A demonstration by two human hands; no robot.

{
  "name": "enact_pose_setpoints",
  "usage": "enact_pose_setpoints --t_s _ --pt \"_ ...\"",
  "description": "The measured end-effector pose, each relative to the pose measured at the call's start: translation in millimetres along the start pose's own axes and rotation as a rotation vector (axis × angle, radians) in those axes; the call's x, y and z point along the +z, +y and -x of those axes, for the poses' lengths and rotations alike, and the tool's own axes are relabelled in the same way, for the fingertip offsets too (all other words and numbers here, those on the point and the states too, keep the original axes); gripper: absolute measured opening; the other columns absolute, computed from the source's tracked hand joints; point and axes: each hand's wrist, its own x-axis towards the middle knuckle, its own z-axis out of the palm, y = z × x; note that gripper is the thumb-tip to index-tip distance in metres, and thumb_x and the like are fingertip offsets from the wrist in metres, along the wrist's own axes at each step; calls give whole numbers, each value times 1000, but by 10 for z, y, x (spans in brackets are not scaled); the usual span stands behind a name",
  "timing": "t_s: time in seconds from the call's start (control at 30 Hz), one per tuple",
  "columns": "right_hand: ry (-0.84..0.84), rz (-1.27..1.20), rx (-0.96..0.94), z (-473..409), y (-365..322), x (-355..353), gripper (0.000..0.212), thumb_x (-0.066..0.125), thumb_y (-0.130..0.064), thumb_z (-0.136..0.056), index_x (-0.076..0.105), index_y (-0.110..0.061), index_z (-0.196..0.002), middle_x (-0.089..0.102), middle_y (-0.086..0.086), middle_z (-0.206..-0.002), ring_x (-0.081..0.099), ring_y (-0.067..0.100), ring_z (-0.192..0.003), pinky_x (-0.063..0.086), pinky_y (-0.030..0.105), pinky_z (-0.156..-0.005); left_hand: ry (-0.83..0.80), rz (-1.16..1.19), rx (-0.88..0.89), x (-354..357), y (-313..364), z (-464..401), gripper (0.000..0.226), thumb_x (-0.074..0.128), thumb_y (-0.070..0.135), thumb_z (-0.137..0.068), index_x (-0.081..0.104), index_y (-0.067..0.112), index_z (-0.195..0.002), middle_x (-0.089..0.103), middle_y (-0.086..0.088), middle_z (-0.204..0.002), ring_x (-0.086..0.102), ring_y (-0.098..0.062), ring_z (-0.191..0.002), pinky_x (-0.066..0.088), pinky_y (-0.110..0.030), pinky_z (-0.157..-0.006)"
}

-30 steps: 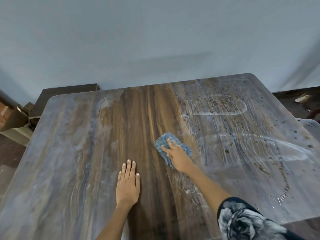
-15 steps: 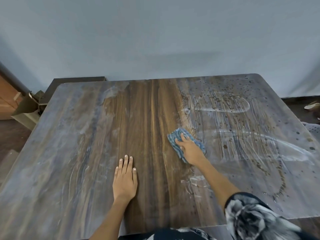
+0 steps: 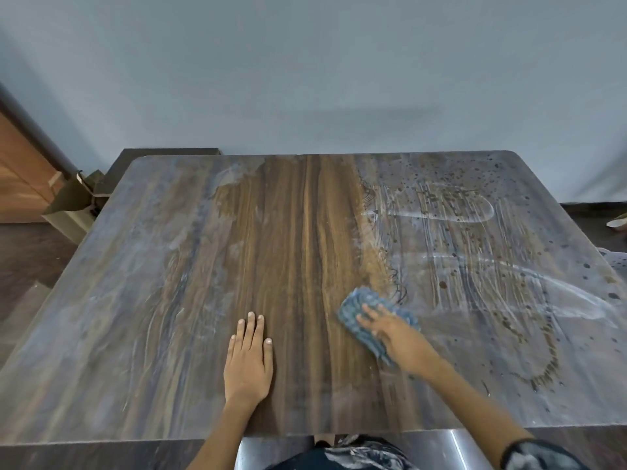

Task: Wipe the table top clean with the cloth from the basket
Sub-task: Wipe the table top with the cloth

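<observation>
1. While the left hand (image 3: 248, 362) lies flat on the table top (image 3: 142, 300), palm down, its fingers are straight and close together and hold nothing.
2. Pressing down on the cloth (image 3: 364, 313), the right hand (image 3: 403, 344) has its fingers stretched forward and slightly spread over the fabric; they look blurred, and whether the thumb curls under an edge cannot be told.
3. Counted: two hands, one cloth, one table top.
4. The cloth is blue and crumpled into a wad. It lies right of the table's middle, near the front edge, at the border between the brown wood-grain band and the pale film to the right.
5. On the right half the film shows curved streaks and dark specks (image 3: 451, 212); the left side is greyish and dull.
6. A cardboard box (image 3: 73, 205) stands on the floor beyond the table's far left corner.
</observation>
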Motion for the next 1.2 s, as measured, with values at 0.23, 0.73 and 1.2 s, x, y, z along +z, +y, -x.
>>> enact_pose_setpoints --t_s 0.23,0.73,1.2 --pt "32 -19 37 -241 -728 264 46 37 -6 -99 39 -15 -143 18 9 -157 10 29 -146 10 42 -120 -14 -8 25 -24 -50 359 51 26 28 -101 9 16 -147 4 2 -156 -1 -14 -145 2 -30 -118" --pt "48 71 158 615 -559 180 48 33 -3 -99 36 -17 -145 15 7 -158 9 28 -147 12 39 -119 -49 80 -54 -33 8 575 50 28 24 -101 17 12 -148 9 -3 -157 2 -22 -145 5 -36 -118" --pt "-100 -73 -153 1092 -236 507 46 47 -5 -92 53 -25 -133 25 -20 -146 12 8 -142 15 37 -118 -47 371 3 135 699 371 37 41 19 -97 48 11 -133 32 -4 -151 15 -21 -144 13 -36 -118"
